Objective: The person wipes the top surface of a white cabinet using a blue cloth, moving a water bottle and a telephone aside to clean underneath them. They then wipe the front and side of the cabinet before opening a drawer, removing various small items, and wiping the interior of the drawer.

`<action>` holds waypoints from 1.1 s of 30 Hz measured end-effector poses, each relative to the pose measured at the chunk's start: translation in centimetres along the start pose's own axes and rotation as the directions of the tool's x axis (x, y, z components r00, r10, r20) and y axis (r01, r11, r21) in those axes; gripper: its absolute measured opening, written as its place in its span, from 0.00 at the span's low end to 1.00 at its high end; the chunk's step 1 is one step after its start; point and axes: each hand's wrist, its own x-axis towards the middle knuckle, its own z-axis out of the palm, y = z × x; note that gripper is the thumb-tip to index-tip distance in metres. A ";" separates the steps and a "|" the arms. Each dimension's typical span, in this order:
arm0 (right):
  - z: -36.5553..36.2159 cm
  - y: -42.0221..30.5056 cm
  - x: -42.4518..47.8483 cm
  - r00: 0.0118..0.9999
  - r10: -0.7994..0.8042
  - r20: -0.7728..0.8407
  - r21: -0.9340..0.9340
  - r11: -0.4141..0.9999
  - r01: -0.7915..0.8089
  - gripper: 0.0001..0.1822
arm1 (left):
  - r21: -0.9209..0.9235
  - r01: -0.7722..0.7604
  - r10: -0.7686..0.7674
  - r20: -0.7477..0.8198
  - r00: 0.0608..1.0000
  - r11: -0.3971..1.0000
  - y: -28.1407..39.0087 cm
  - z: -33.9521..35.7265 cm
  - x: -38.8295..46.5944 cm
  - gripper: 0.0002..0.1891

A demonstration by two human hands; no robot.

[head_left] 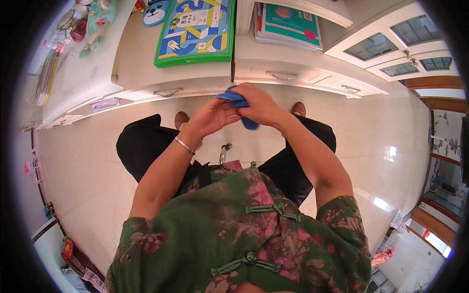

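Note:
A blue cloth [238, 99] is bunched between my two hands, above the floor in front of the white cabinets. My right hand [258, 104] grips it from above, and one end hangs below the fingers, slightly blurred. Palm up, my left hand [216, 115] is against the cloth, its thumb near the upper edge and its other fingers partly spread; whether it also grips the cloth is hard to tell. A silver bangle [185, 145] circles my left wrist.
A green-edged boxed set [194, 60] lies on the cabinet top ahead, beside a blue dog-face item [154, 16]. Books [289, 27] fill a shelf at right. Drawers with metal handles [281, 75] face me. Bottles and ornaments [78, 29] stand at far left.

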 end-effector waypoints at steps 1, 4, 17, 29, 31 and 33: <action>-1.1 0.3 -0.1 0.996 0.087 0.036 -0.063 0.994 -0.085 0.20 | 0.075 0.057 -0.054 -0.050 0.997 0.996 0.1 -0.2 1.2 0.17; -3.4 0.9 -0.9 0.938 0.309 0.156 -0.226 0.936 -0.271 0.15 | 0.181 0.184 -0.125 -0.294 0.947 0.966 -0.4 -1.9 6.1 0.16; -4.6 2.2 -2.2 0.769 0.246 0.590 -0.238 0.963 -0.125 0.12 | -0.119 0.102 -0.154 -0.607 0.780 0.988 -5.8 -3.2 25.2 0.17; -7.5 4.6 -3.2 0.705 0.172 0.688 -0.193 0.980 -0.050 0.11 | -0.151 -0.017 -0.084 -0.639 0.764 0.988 -9.5 -4.9 31.4 0.08; -7.7 5.0 -4.2 0.707 0.139 0.694 -0.169 0.985 -0.028 0.09 | -0.076 -0.031 -0.026 -0.649 0.760 0.997 -9.8 -4.8 31.6 0.07; -8.1 5.2 -4.9 0.667 0.133 0.733 -0.159 0.987 -0.021 0.09 | -0.052 -0.061 0.012 -0.659 0.752 0.997 -9.9 -4.5 31.6 0.08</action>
